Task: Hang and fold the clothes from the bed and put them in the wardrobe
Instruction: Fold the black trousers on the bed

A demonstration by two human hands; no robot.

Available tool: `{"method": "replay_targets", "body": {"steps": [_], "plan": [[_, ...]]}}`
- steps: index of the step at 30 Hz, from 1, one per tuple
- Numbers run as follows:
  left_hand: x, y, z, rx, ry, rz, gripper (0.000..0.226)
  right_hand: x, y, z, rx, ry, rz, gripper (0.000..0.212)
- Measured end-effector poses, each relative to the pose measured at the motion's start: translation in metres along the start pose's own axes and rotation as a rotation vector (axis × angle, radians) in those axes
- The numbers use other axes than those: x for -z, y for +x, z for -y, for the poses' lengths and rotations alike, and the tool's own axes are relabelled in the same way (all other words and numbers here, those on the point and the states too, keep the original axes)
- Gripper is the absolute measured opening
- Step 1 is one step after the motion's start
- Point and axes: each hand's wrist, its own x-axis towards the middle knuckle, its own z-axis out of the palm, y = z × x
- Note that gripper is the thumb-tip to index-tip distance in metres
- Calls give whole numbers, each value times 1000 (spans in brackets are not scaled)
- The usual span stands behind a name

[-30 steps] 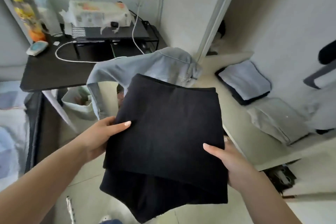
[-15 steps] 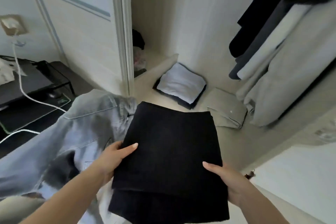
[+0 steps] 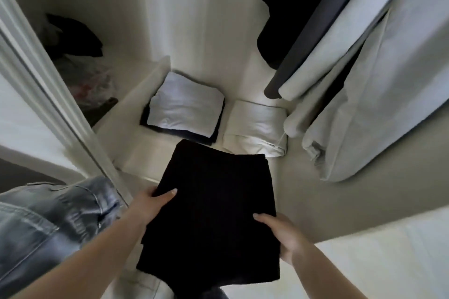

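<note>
I grip the folded black garment (image 3: 213, 213) flat at both sides, left hand (image 3: 148, 204) and right hand (image 3: 279, 233), thumbs on top, probably so it stays folded for the wardrobe shelf (image 3: 136, 150).

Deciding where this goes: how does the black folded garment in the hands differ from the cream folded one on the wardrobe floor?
The black folded garment is dark and held in the air by the left hand and right hand; the cream folded garment is pale and lies on the wardrobe floor. The black one lies flat and square; the cream one looks rolled thicker. Both are folded.
</note>
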Motion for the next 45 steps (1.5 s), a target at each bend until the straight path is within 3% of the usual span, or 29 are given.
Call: {"method": "replay_targets", "body": {"steps": [6, 9, 17, 19, 22, 25, 28, 33, 37, 40, 42, 43, 45], "plan": [[-17, 95, -29, -2, 48, -38, 18, 4, 97, 31, -35, 47, -43, 24], [-29, 144, -54, -30, 73, -8, 22, 10, 142, 51, -44, 79, -86, 23], [-94, 263, -100, -144, -26, 183, 29, 59, 228, 114, 9, 68, -247, 48], [-110, 287, -109, -149, -50, 251, 35, 71, 247, 133, 32, 1, -339, 43], [-135, 320, -126, -170, -47, 301, 44, 85, 282, 168, 18, -40, -457, 14], [-162, 348, -143, -188, -99, 344, 54, 110, 314, 200, -94, -172, -596, 35], [-185, 368, -153, -195, -168, 355, 64, 148, 348, 207, 123, -425, -695, 73], [-207, 390, -139, -270, 91, 249, 68, 127, 358, 221, 282, -518, -665, 52], [-215, 384, -129, -336, 200, 179, 67, 128, 367, 216, 284, -701, -735, 72], [-222, 374, -123, -682, 571, -24, 72, 117, 362, 211, 521, -1204, -856, 81], [-232, 374, -112, -965, 889, -40, 74, 101, 362, 201, 704, -1478, -822, 73], [-237, 374, -106, -1036, 1012, -5, 74, 93, 365, 194, 717, -1546, -772, 69], [-243, 375, -94, -1001, 1139, 57, 76, 81, 368, 181, 577, -1628, -692, 70]]}}
